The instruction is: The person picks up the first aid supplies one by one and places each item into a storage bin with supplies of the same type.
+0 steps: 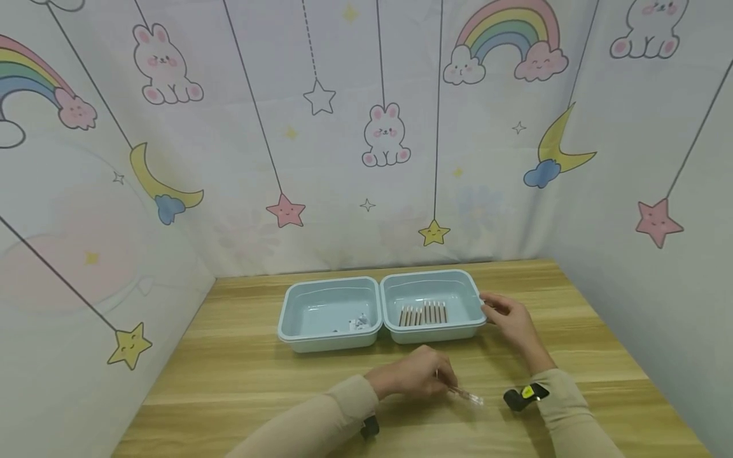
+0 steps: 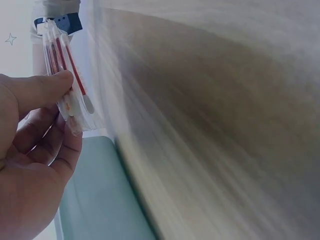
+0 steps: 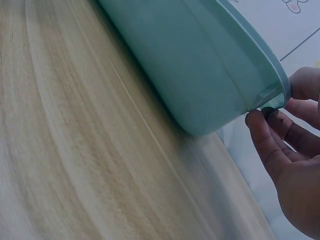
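Observation:
My left hand [image 1: 420,372] pinches a small clear plastic packet [image 2: 56,47] between thumb and fingers, above the table in front of the bins. Thin red-brown sticks with pale ends, much like swabs, show through the plastic. At the right end of the right light-blue bin [image 1: 438,334], my right hand [image 1: 515,324] grips the rim, as the right wrist view shows from the side. Inside that bin, several brown sticks with white tips [image 1: 435,313] stand side by side along the front. The left light-blue bin [image 1: 329,345] holds a few small white-and-dark pieces [image 1: 359,323].
Both bins stand side by side near the back of the wood-grain table [image 1: 229,381]. Printed curtains [image 1: 343,152] with rabbits, stars and rainbows enclose the back and sides. Each sleeve's cuff carries a dark wrist device [image 1: 525,395].

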A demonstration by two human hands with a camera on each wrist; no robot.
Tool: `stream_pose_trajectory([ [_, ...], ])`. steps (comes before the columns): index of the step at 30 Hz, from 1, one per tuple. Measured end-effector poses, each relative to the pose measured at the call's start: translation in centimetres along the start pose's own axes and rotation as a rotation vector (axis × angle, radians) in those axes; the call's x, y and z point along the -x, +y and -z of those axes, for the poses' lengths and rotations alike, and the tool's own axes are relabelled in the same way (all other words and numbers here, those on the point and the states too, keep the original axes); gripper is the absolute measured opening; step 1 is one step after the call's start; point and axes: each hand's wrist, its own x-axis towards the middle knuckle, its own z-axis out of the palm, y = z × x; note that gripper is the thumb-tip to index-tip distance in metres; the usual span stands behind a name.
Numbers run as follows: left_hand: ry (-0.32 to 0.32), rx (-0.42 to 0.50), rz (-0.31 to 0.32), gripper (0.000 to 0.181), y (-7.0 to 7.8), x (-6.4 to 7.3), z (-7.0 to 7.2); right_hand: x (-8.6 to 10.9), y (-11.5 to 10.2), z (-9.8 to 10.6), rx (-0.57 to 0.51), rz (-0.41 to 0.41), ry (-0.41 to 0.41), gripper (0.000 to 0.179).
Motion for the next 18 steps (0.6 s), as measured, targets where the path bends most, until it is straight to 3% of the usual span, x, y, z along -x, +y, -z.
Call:
stream_pose_trajectory([
  [7,0.085,-0.049,0.005,0.014,-0.3,-0.1,1.1,0.0,0.4,-0.1,0.020,0.009,0.011,0.041],
  [18,0.138,-0.001,0.044,0.014,-0.4,-0.3,1.9,0.0,0.4,-0.2,0.016,0.003,0.021,0.041],
])
